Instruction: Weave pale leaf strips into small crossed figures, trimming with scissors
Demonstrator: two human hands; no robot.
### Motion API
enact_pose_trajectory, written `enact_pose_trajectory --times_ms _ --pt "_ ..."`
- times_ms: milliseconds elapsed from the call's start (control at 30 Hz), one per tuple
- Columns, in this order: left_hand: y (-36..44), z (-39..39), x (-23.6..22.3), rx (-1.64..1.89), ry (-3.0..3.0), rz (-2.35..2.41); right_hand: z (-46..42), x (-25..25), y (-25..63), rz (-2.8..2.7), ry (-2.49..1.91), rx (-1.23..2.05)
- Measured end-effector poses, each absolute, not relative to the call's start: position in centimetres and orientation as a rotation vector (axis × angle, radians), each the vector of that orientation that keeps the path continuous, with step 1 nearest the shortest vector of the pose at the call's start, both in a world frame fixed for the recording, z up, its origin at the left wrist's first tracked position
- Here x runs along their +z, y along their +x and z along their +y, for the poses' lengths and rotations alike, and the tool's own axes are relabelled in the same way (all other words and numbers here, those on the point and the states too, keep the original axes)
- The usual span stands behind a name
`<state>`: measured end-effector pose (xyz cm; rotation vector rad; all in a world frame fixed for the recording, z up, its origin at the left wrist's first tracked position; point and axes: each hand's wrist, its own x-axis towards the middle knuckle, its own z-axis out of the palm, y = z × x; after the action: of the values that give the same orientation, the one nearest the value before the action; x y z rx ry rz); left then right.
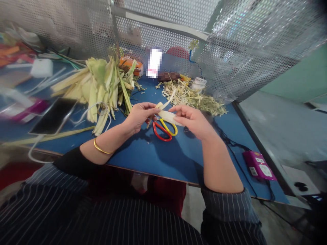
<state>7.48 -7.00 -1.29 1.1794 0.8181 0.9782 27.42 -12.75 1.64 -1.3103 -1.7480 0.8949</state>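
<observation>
Pale corn husk strips stretch between my two hands over the blue table. My left hand pinches one end, where a narrow strip sticks up towards the back. The other end of the wide strip lies between the thumb and fingers of my right hand. Just below the husk, scissors with one red and one yellow handle loop rest on the table; their blades are mostly hidden by my left hand. A large bunch of corn husks lies behind and left of my hands.
Husk scraps are heaped at the back right, before a perforated metal screen. A phone with a white cable lies at the left. A purple power socket box and black cables sit along the right edge.
</observation>
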Motion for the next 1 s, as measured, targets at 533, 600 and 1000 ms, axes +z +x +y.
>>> enact_pose_trajectory --times_ms 533,600,1000 --pt "7.2 -6.9 -1.0 0.913 1.197 0.785 -12.7 0.5 28.9 -1.332 -0.898 1.397" --pt "7.2 -7.0 -0.9 0.925 1.219 0.804 -12.8 0.3 28.3 -1.318 -0.883 1.342" --pt "7.9 -7.9 -0.5 0.865 1.258 0.875 -12.1 -0.5 25.9 -1.246 -0.986 0.559"
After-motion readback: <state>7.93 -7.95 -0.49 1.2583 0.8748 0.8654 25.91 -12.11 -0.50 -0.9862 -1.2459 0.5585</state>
